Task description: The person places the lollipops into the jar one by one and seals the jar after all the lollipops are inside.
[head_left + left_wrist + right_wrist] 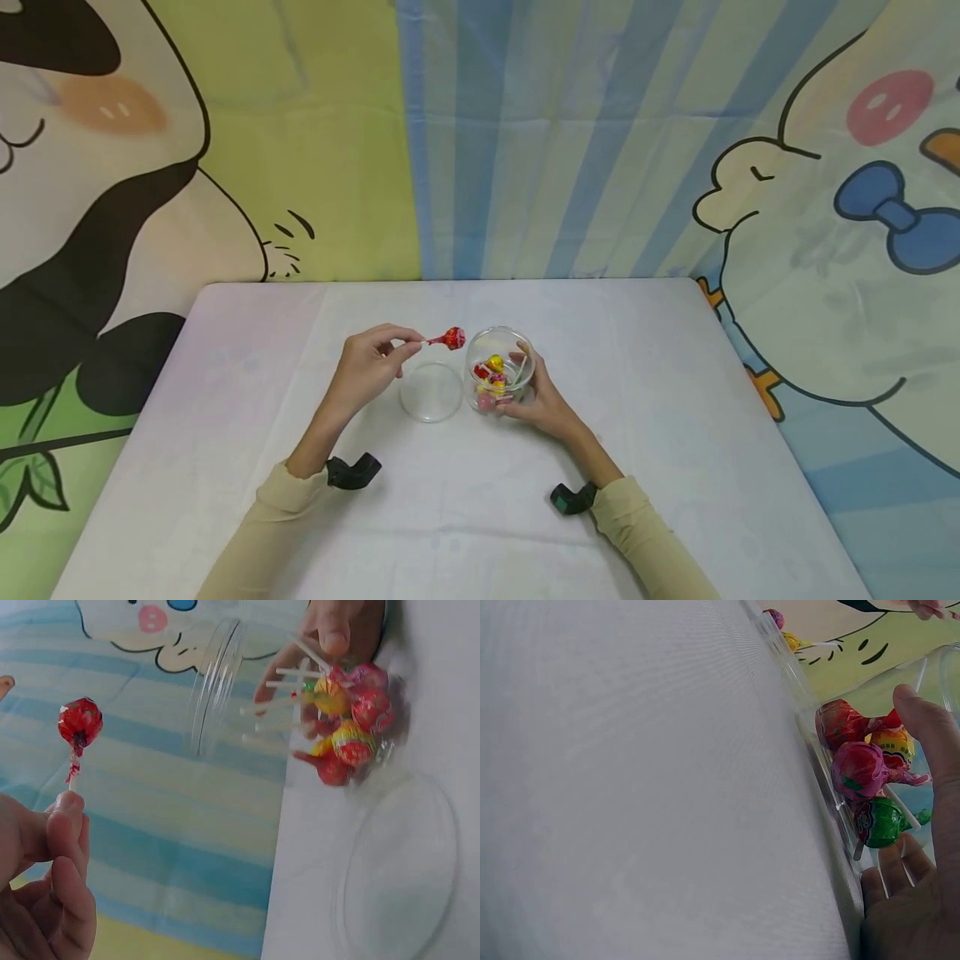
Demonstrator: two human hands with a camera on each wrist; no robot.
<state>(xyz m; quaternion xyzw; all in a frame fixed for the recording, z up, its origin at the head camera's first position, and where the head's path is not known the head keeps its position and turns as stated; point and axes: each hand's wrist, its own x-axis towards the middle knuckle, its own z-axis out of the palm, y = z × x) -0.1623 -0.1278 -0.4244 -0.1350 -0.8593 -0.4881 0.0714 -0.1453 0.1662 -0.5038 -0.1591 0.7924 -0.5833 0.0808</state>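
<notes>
My left hand [367, 367] pinches the white stick of a red-wrapped lollipop [453, 337], held with its head toward the jar's far left side. In the left wrist view that lollipop [80, 722] points upward from the fingertips. A clear round jar [501, 335] stands uncovered on the table, several lollipops [495, 364] inside. Around the jar's right side curls my right hand [547, 404], thumb at the near side. Through the wall, the right wrist view shows red, pink, yellow and green lollipops [857, 769]. Left of the jar lies its clear round lid [431, 392].
A white cloth covers the table [450, 533]. Its far edge meets a hanging printed cloth [525, 142] with cartoon figures and stripes. Black wrist cameras [354, 472] sit on both forearms, below the beige sleeves' cuffs.
</notes>
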